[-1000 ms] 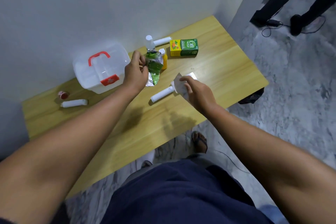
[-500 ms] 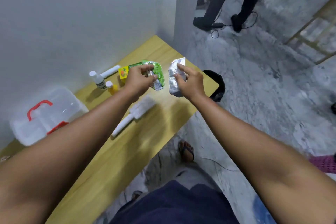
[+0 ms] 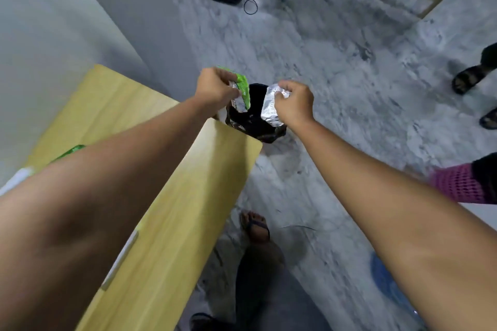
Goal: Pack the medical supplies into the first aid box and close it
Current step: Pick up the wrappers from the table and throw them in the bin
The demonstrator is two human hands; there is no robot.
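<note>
My left hand [image 3: 215,87] pinches a green and silver foil packet [image 3: 241,94], held out past the right end of the wooden table [image 3: 172,212]. My right hand [image 3: 294,103] grips a silver foil blister strip [image 3: 270,109] beside it. Both packets hang over a black bin [image 3: 255,121] lined with a dark bag on the floor. A green box [image 3: 70,152] peeks out behind my left forearm, and a white tube [image 3: 121,258] lies on the table under that arm. The first aid box is out of view.
The table's right corner ends just before the black bin. A grey wall corner stands behind the table. Another person's legs and a cable lie at the top, sandalled feet at the right, my own foot [image 3: 254,226] on the marbled floor below.
The view swung right, away from the table and the first aid box. Both hands carried their packets off the table's end and now hold them above the black bin.
</note>
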